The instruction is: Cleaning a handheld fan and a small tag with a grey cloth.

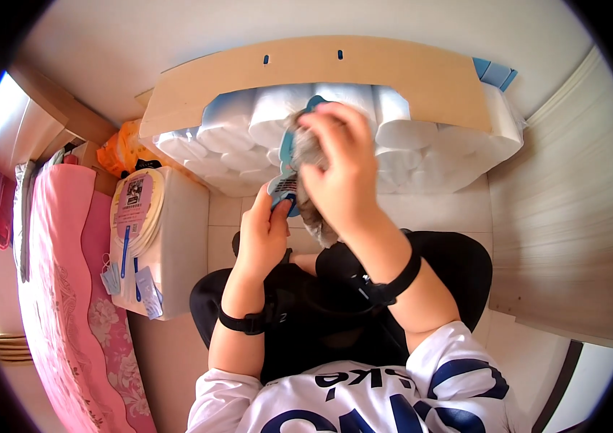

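Observation:
In front of my lap I hold a blue printed card (286, 153) with a grey, fuzzy, soft piece (313, 216) lying along its right side; it looks like cloth, but its kind is unclear. My left hand (259, 238) pinches the lower end of the card between thumb and fingers. Curled over the grey piece from the right is my right hand (346, 162), its fingertips near the card's top and slightly blurred. Part of the grey piece hangs below the right palm. Black bands circle both wrists.
Beyond my hands stand plastic-wrapped white paper rolls (241, 133) with a brown cardboard sheet (306, 61). At left, a white box (184, 216) carries round cream discs (149, 231), a face mask (110, 278) and a small packet (149, 289). Pink bedding (61, 238) lies further left; a wooden panel (566, 195) stands right.

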`<state>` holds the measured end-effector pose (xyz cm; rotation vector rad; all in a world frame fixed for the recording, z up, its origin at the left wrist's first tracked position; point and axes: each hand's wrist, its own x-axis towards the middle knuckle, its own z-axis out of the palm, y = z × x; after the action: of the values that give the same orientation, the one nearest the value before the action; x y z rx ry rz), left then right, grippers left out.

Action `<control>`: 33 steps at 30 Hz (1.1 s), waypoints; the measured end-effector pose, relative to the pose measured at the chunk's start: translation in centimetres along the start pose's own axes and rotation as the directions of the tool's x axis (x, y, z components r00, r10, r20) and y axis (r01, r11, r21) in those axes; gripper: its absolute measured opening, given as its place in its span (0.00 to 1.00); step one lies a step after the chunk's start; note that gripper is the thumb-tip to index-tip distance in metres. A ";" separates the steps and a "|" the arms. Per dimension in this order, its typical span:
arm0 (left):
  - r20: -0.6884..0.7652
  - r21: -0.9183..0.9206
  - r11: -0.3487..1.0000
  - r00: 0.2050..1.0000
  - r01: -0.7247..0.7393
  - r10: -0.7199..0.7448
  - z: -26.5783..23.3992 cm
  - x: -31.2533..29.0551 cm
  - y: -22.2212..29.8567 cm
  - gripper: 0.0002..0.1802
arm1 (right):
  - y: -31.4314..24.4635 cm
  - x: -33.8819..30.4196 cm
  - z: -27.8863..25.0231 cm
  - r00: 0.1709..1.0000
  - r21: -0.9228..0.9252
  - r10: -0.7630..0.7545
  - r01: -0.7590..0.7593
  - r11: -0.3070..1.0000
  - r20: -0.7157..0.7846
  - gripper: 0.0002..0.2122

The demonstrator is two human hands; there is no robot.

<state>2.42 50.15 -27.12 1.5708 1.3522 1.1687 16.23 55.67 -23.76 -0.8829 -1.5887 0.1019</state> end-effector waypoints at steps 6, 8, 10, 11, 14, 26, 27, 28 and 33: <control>-0.042 0.022 0.999 0.998 -0.036 0.037 0.4 0.1 0.4 0.15 | 2.2 1.6 -1.6 0.966 -0.068 0.116 -0.135 0.988 -0.229 0.16; -0.048 -0.108 0.993 0.998 -0.047 0.042 0.3 0.1 0.3 0.16 | 2.5 1.3 -1.3 0.973 -0.089 0.096 -0.117 0.989 -0.208 0.16; -0.070 -0.190 0.982 0.998 -0.022 0.009 0.1 0.1 0.5 0.17 | 2.6 1.1 -0.8 0.985 -0.132 0.060 -0.083 0.988 -0.164 0.16; -0.088 -0.273 0.962 0.996 0.002 -0.027 0.1 0.1 0.6 0.17 | 2.6 0.8 -0.5 0.984 -0.127 0.063 -0.085 0.988 -0.167 0.16; -0.145 -0.330 0.942 0.989 -0.056 0.008 -0.2 0.2 0.5 0.18 | 2.0 0.1 0.3 0.998 -0.068 0.068 -0.067 0.995 0.006 0.19; -0.322 -0.447 0.889 0.945 -0.097 -0.058 -0.3 0.6 0.2 0.19 | -2.0 -2.7 2.4 0.963 -0.073 -0.002 0.022 0.997 0.269 0.10; -0.324 -0.444 0.891 0.944 -0.098 -0.058 -0.2 0.7 0.4 0.19 | -2.1 -2.8 2.6 0.963 -0.070 -0.002 0.022 0.997 0.268 0.10; -0.345 -0.464 0.878 0.937 -0.118 -0.056 -0.2 0.9 0.6 0.19 | -2.1 -2.9 2.8 0.964 -0.041 -0.037 0.049 0.998 0.264 0.11; -0.319 -0.508 0.852 0.946 -0.124 -0.053 -0.2 0.7 0.5 0.19 | -0.5 -1.5 1.2 0.977 -0.067 0.046 -0.033 0.997 0.210 0.15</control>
<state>2.39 50.71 -26.50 1.0409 1.0650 1.7062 14.83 54.94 -24.97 -0.9788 -1.7808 0.1795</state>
